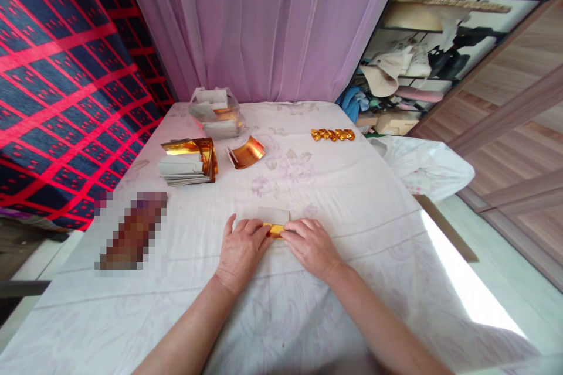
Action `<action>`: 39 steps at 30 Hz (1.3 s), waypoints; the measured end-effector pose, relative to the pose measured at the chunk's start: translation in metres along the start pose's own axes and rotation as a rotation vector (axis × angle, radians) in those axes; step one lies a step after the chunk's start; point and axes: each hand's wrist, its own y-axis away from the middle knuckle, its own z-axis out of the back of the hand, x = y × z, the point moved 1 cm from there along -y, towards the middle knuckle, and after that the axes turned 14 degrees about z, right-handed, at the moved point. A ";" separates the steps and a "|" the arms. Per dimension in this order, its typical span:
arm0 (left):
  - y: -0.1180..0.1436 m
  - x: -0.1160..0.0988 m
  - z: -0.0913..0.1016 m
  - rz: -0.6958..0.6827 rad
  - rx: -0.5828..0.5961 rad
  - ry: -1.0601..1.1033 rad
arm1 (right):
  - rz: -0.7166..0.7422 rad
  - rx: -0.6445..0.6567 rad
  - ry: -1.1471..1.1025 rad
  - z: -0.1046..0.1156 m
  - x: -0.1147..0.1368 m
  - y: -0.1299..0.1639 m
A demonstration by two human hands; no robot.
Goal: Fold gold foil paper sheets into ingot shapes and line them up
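A person's 2 hands meet over a small sheet of gold foil paper [274,227] lying flat on a pale floral bedsheet [334,199]. The left hand [241,249] lies palm down, its fingertips pressing the paper's left end; the right hand [311,244] does the same at the right end. Neither hand is closed around the paper: the fingers of both are extended and pinning it to the cloth. Only a gold strip and a whitish flap behind it show between the fingertips.

Farther back on the sheet, to the left, sits a stack of gold and white papers [188,162], and just beside it to the right lies 1 curled gold sheet [247,152]. Behind these stands a clear plastic bag [216,112] holding more of the same papers. Well apart to the right, a short row of folded gold pieces [333,135] lies in a line. A blurred patch covers an object at the near left. A lilac curtain [264,23] hangs at the back, with a red and dark checked cloth [57,82] on the left
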 end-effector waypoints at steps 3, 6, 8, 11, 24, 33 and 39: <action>0.003 0.003 0.002 0.028 0.034 0.060 | 0.090 0.015 0.018 0.000 0.006 -0.004; 0.005 0.006 0.002 0.065 0.045 0.114 | 0.135 0.011 0.004 -0.005 0.012 -0.006; 0.006 0.007 0.001 0.087 0.039 0.133 | 0.137 0.003 -0.018 -0.007 0.015 -0.006; 0.006 0.007 0.000 0.105 0.019 0.141 | 0.119 0.000 -0.056 -0.009 0.016 -0.004; 0.006 0.007 -0.001 0.104 0.013 0.143 | -0.031 -0.048 -0.152 -0.009 0.010 0.000; 0.006 0.008 -0.001 0.101 0.032 0.142 | -0.220 -0.078 -0.173 -0.015 0.012 -0.002; 0.006 0.008 -0.001 0.104 0.040 0.150 | -0.276 -0.105 -0.145 -0.017 0.013 -0.004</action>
